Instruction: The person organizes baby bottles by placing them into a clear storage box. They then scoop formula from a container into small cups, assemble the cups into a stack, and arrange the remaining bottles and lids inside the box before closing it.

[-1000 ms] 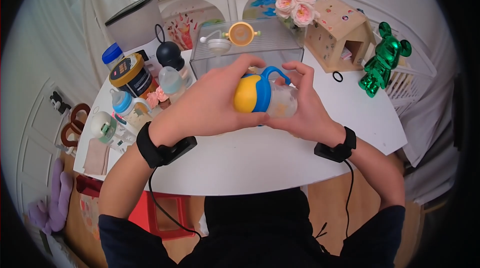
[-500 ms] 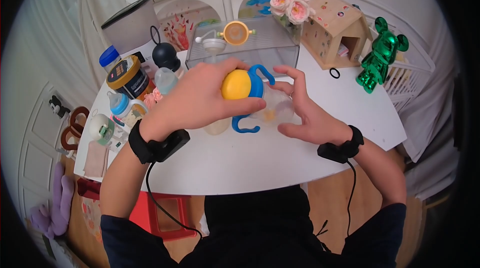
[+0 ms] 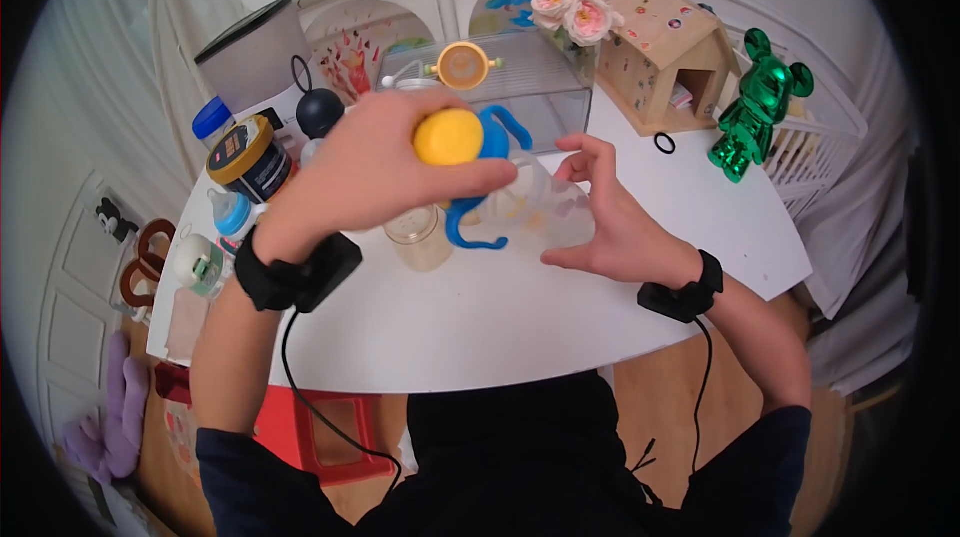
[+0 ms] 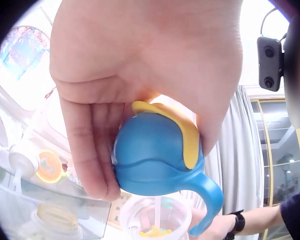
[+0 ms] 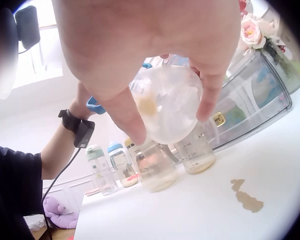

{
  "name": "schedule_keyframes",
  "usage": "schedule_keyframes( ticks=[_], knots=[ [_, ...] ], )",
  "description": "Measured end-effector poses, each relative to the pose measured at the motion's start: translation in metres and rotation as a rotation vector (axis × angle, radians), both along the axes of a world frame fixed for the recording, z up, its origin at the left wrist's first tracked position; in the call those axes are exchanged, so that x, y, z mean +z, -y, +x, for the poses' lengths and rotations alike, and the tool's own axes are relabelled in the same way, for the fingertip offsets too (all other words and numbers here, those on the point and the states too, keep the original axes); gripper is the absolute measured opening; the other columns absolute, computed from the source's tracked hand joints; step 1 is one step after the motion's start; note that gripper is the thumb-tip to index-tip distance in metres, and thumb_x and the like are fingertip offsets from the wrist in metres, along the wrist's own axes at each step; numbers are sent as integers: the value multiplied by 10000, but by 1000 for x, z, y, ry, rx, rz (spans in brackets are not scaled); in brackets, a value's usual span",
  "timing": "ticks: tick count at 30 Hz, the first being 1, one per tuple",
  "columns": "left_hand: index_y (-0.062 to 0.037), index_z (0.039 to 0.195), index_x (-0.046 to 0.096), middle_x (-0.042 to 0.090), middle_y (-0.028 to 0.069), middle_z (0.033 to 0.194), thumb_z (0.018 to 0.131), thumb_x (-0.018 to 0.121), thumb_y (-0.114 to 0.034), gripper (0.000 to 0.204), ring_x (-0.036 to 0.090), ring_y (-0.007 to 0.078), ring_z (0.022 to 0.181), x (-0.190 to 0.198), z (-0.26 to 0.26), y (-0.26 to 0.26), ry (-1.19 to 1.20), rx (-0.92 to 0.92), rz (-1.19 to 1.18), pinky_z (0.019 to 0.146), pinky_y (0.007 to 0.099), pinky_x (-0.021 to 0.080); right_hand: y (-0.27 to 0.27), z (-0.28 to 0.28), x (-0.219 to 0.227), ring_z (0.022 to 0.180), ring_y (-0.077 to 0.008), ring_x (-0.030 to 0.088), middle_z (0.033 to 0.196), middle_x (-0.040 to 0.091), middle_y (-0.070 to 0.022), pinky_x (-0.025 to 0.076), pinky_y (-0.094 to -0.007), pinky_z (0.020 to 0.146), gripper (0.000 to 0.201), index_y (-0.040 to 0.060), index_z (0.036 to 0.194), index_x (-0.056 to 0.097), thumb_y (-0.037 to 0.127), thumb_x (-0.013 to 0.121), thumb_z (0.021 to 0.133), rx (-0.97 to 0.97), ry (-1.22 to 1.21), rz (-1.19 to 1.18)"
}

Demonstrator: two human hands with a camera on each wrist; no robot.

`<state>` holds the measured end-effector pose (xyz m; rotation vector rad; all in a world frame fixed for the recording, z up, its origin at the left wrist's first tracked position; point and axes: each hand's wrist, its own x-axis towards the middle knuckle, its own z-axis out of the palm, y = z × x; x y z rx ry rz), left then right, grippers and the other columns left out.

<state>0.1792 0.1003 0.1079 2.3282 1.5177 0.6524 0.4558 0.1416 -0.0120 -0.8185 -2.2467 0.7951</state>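
Note:
My left hand (image 3: 370, 162) grips a sippy cup lid (image 3: 448, 138) with a yellow cover and blue curved handles. In the left wrist view the blue dome of the lid (image 4: 152, 155) sits between thumb and fingers, and a thin straw (image 4: 158, 205) runs down from it into the cup's open mouth. My right hand (image 3: 640, 232) holds the clear cup (image 3: 560, 212) between thumb and fingers, tilted with its mouth toward the lid. From the right wrist, the cup's rounded bottom (image 5: 172, 107) shows. A clear bottle (image 3: 418, 237) stands on the table below the lid.
At the left stand a blue-topped bottle (image 3: 231, 212), a green-and-white bottle (image 3: 198, 262) and a tub (image 3: 250, 157). A grey clear box (image 3: 550, 112) is behind the hands. Further right are a wooden house (image 3: 665, 57) and a green bear figure (image 3: 757, 112) on the white table (image 3: 480, 337).
The left hand has drawn the lid up and left, off the cup, opening a gap between them. The right hand still holds the cup at nearly the same spot. The bottle behind has come into view.

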Motion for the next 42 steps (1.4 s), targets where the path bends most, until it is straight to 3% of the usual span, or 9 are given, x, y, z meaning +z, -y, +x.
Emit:
schedule_keyframes(
  ticks=[4, 10, 11, 14, 27, 30, 31, 40, 42],
  knots=[
    [-7, 1235, 730, 681, 23, 949, 865, 888, -543, 671, 686, 136, 828, 38, 3, -9, 143, 15, -2, 760, 266, 567, -9, 15, -18, 1211, -317, 565, 1318, 458, -193, 538, -405, 1041, 1005, 51, 1562, 303, 129, 940, 788, -39, 39, 90],
    [-39, 1318, 693, 680, 53, 1013, 828, 837, -708, 843, 714, 185, 911, 67, 25, -63, -85, -73, 250, 789, 284, 579, -7, 30, -27, 1249, -381, 592, 1375, 463, -224, 541, -435, 1043, 852, 46, 1514, 439, 191, 905, 816, -77, 110, 23],
    [-41, 1325, 674, 687, 73, 1036, 829, 842, -701, 843, 724, 197, 927, 68, 24, -81, -204, -38, 363, 798, 300, 590, -6, 33, -27, 1256, -391, 592, 1380, 463, -228, 541, -437, 1042, 839, 40, 1506, 451, 202, 901, 817, -87, 123, 6],
    [-34, 1294, 675, 692, 79, 1039, 825, 846, -700, 832, 734, 206, 938, 73, 39, -120, -161, -105, 289, 811, 311, 601, -4, 38, -27, 1237, -412, 593, 1368, 486, -240, 543, -449, 1021, 824, 30, 1481, 463, 224, 896, 806, -124, 176, -39],
    [-50, 1261, 705, 731, 98, 1017, 736, 921, -597, 788, 743, 217, 907, 10, 66, -261, -242, -39, 348, 836, 324, 591, -8, 45, -45, 1233, -428, 546, 1263, 595, -259, 506, -471, 1045, 807, -57, 1382, 489, 285, 917, 790, -127, 271, 96],
    [-126, 1303, 704, 732, 94, 1114, 701, 967, -466, 740, 716, 275, 1043, 9, 62, -273, -179, -19, 264, 916, 372, 582, -10, 45, -48, 1204, -426, 548, 1243, 600, -259, 505, -473, 1033, 802, -56, 1359, 490, 293, 925, 782, -128, 262, 121],
    [-13, 1247, 729, 773, 175, 1169, 752, 936, -420, 673, 724, 307, 1092, 20, 76, -248, -152, -41, 297, 984, 392, 557, -11, 44, -47, 1196, -426, 548, 1237, 602, -258, 505, -474, 1029, 799, -53, 1352, 491, 295, 927, 780, -128, 266, 118],
    [-4, 1247, 725, 782, 182, 1142, 709, 989, -416, 727, 734, 306, 1056, 19, 78, -267, -63, -81, 400, 972, 402, 563, -8, 41, -46, 1196, -440, 553, 1250, 608, -273, 504, -478, 1021, 811, -43, 1374, 458, 225, 939, 778, -119, 249, 111],
    [-34, 1236, 734, 787, 200, 1131, 693, 991, -349, 678, 739, 360, 1036, 16, 76, -268, -135, -54, 432, 963, 429, 571, -7, 41, -45, 1202, -447, 556, 1285, 605, -280, 503, -478, 1028, 843, -43, 1409, 439, 208, 941, 779, -116, 246, 103]
  ],
)
